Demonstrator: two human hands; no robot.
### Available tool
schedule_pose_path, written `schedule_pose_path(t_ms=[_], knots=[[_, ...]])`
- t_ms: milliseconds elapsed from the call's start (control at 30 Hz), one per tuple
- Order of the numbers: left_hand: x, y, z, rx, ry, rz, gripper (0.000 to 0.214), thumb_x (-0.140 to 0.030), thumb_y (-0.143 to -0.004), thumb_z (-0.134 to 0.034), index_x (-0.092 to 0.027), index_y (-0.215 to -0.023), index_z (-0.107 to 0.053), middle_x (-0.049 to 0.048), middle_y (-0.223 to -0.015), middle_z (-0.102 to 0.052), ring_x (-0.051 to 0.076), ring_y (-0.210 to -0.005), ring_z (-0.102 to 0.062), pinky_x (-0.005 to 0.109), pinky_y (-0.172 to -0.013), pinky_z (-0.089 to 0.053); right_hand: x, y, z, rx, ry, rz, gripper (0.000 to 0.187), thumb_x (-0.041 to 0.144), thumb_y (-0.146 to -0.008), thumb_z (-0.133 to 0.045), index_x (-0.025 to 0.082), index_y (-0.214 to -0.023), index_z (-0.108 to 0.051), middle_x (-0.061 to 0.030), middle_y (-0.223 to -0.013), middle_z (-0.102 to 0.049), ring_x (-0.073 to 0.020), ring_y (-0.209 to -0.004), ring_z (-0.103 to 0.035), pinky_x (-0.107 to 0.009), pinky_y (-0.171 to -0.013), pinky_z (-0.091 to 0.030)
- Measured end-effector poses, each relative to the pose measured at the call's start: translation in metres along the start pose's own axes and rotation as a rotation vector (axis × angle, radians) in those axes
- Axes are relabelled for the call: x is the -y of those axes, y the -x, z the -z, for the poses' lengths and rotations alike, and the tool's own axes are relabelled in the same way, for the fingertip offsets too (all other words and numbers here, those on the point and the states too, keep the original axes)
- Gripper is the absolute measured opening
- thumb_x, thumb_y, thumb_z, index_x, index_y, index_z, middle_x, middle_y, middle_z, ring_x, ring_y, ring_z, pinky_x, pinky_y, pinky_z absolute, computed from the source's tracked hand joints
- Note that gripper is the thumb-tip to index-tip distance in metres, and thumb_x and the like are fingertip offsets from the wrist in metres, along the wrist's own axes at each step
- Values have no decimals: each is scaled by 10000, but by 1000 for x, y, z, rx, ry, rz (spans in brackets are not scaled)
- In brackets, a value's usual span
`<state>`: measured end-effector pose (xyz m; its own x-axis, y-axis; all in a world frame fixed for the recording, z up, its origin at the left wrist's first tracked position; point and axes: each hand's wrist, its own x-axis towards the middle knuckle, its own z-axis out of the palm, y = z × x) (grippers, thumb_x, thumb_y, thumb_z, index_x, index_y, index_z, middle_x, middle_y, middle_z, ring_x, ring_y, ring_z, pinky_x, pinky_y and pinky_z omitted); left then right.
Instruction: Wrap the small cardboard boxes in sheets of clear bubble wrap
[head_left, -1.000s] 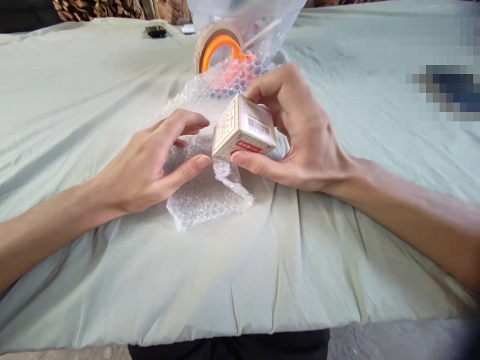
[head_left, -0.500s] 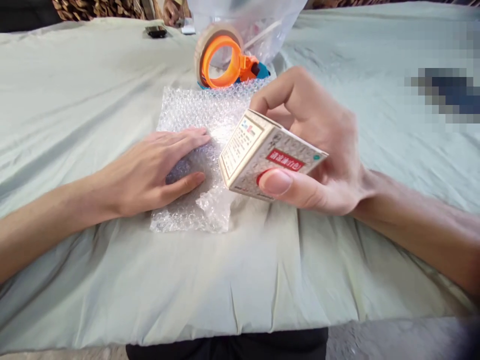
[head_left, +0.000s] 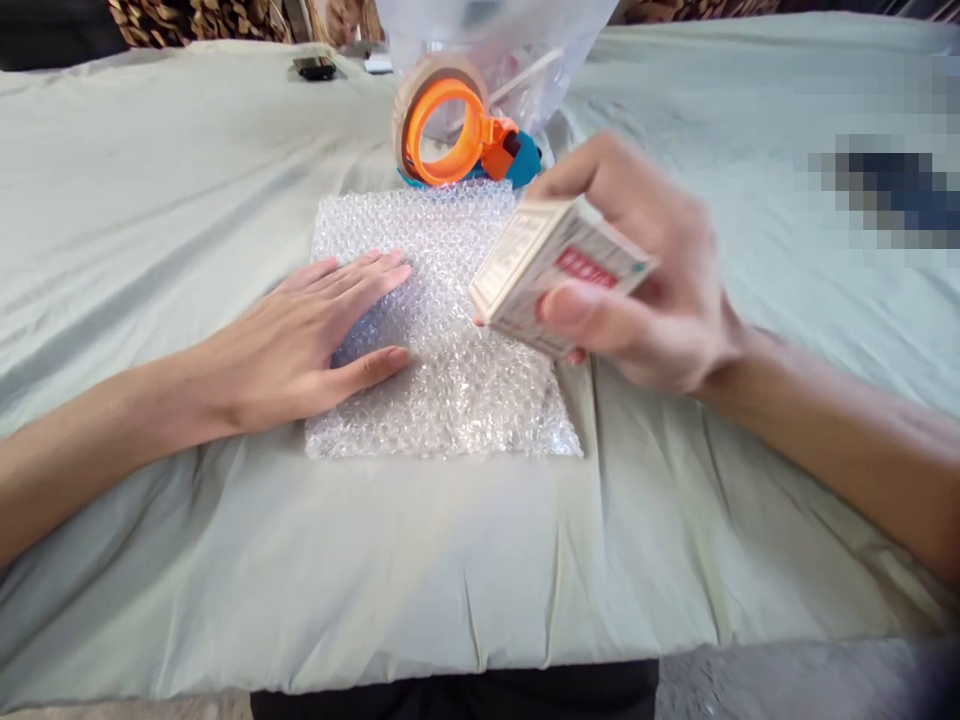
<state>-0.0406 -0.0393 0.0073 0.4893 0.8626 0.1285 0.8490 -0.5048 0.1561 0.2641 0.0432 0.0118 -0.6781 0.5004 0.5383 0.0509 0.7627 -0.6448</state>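
A sheet of bubble wrap (head_left: 450, 390) lies spread on the cloth-covered table. My left hand (head_left: 307, 340) rests flat on its left part, fingers stretched out and thumb apart. Above the sheet's right side, my right hand (head_left: 645, 270) grips a small cardboard box (head_left: 525, 265) between thumb and fingers. The box is pale and patterned, with a red label and printed text on its end, and is held tilted. Motion blurs the box and the right hand a little. Some right-hand fingers are hidden behind the box.
Just beyond the bubble wrap stands an orange and blue tape dispenser (head_left: 450, 130) with a tape roll. Behind it is a translucent plastic bag (head_left: 517, 50). A dark phone-like object (head_left: 314, 68) lies at the far left of the pale green tablecloth (head_left: 375, 560). Stacked firewood (head_left: 199, 22) is behind.
The bubble wrap's right part, crumpled before, now lies spread out further right. My right hand has lifted the box slightly and moved it right. The left hand stays nearly in place.
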Motion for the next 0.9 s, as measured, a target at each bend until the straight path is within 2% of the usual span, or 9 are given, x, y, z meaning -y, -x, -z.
schedule_pose_path(t_ms=[67, 167, 233, 300, 433, 533, 633, 733, 900], knots=[[-5, 1, 1, -38, -56, -18, 823, -738, -1138, -409, -273, -1808, -293, 113, -1902, -317, 393, -1772, -303, 702, -1427, -259, 1, -3, 0, 57, 4, -19, 562, 668, -894, -872, 285, -1089, -511, 54, -807, -524, -135, -579, -420, -337, -532, -306], [-17, 3, 6, -167, -206, -73, 725, -560, -1172, -472, -167, -1767, -341, 182, -1902, -288, 387, -1775, -296, 668, -1452, -215, 4, -6, 1, 129, 29, -93, 529, 659, -953, -838, 279, -1104, -503, 78, -756, -541, -123, -553, -427, -324, -545, -307], [-24, 3, 10, -209, -280, -144, 543, -423, -1162, -504, -144, -1626, -543, 171, -1784, -519, 381, -1653, -525, 607, -1386, -396, 4, -7, 3, 123, 50, -101, 545, 694, -954, -829, 278, -1107, -512, 69, -774, -572, -138, -589, -474, -332, -583, -347], [-25, 3, 13, -213, -299, -206, 433, -390, -1147, -471, -177, -1450, -697, 120, -1556, -744, 357, -1388, -754, 537, -1192, -592, 2, -7, 5, 124, 91, -119, 552, 728, -959, -818, 275, -1094, -534, 38, -832, -618, -171, -674, -547, -353, -647, -401], [-18, 5, 18, -157, -300, -231, 450, -322, -1082, -386, -249, -1294, -776, 40, -1359, -839, 303, -1183, -830, 445, -983, -659, 0, -7, 8, 127, 161, -202, 577, 784, -948, -803, 270, -1068, -569, -3, -917, -653, -215, -781, -587, -389, -742, -443], [-16, 8, 24, -150, -315, -199, 468, -355, -1089, -361, -249, -1274, -776, 49, -1337, -837, 295, -1196, -820, 394, -875, -643, -1, -8, 9, 104, 170, -213, 563, 768, -956, -789, 268, -1072, -560, -1, -886, -664, -224, -767, -594, -406, -746, -435], [-22, 10, 31, -117, -389, -20, 640, -562, -1151, -262, -204, -1328, -763, 135, -1343, -809, 367, -1150, -812, 436, -779, -621, -1, -9, 9, 68, 216, -214, 527, 701, -931, -819, 272, -1066, -544, -8, -900, -689, -238, -781, -617, -417, -748, -429], [-28, 9, 35, -15, -426, 119, 874, -745, -1111, -133, -179, -1351, -754, 202, -1331, -781, 456, -1128, -791, 563, -838, -637, 0, -10, 9, 58, 242, -268, 512, 687, -924, -818, 276, -1060, -545, -13, -888, -677, -254, -812, -631, -430, -776, -447], [-24, 6, 27, 14, -376, 173, 766, -743, -1083, -340, -192, -1474, -700, 201, -1424, -719, 509, -1308, -717, 723, -1156, -530, -2, -11, 8, 39, 236, -275, 576, 774, -903, -809, 282, -1059, -552, -32, -954, -693, -281, -878, -666, -459, -860, -508]])
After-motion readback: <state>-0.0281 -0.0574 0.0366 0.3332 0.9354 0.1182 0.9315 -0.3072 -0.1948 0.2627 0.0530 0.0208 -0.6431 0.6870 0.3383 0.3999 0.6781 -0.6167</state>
